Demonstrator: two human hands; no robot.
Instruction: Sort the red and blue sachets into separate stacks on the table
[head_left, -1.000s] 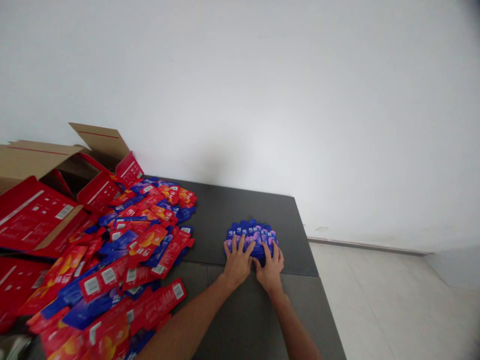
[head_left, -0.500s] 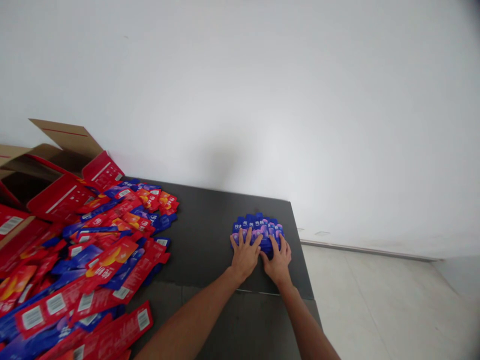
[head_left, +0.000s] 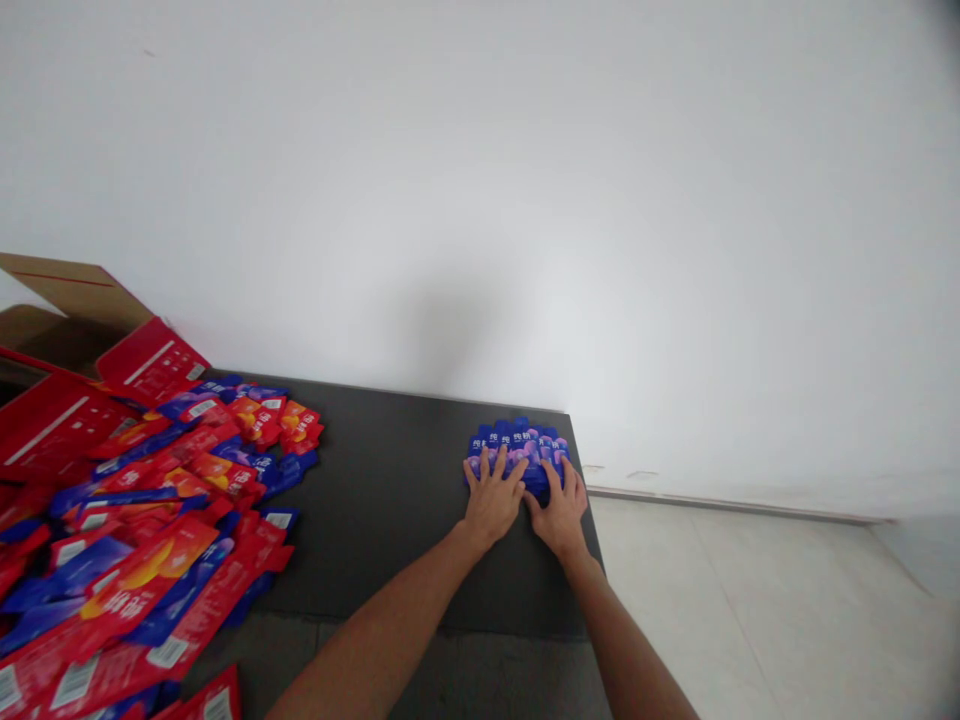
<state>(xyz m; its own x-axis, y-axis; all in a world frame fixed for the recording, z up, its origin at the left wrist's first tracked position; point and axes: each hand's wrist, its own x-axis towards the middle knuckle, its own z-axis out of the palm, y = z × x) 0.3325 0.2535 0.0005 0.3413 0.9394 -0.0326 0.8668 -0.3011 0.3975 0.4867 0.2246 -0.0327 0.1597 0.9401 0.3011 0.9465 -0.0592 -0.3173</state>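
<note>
A cluster of blue stick packets [head_left: 523, 437] with purple fruit pictures and white lettering lies overlapping near the right end of the dark table. My left hand [head_left: 493, 503] rests on the left and middle of this cluster, fingers spread over the packets. On the right side lies my right hand [head_left: 559, 510], its fingers apart and bent over the packets, its thumb at their near edge. Both hands touch the packets, and their lower ends are hidden beneath the fingers.
Red and blue packets [head_left: 161, 565] lie in a loose heap on the left of the dark table [head_left: 375, 470]. Open red cardboard boxes [head_left: 60, 425] stand behind it at the far left. A white wall [head_left: 480, 200] borders the back; pale floor [head_left: 690, 580] lies right.
The view has turned a little to the right, so the heap and boxes appear farther left. Both hands stay on the blue packets with hardly any visible shift.
</note>
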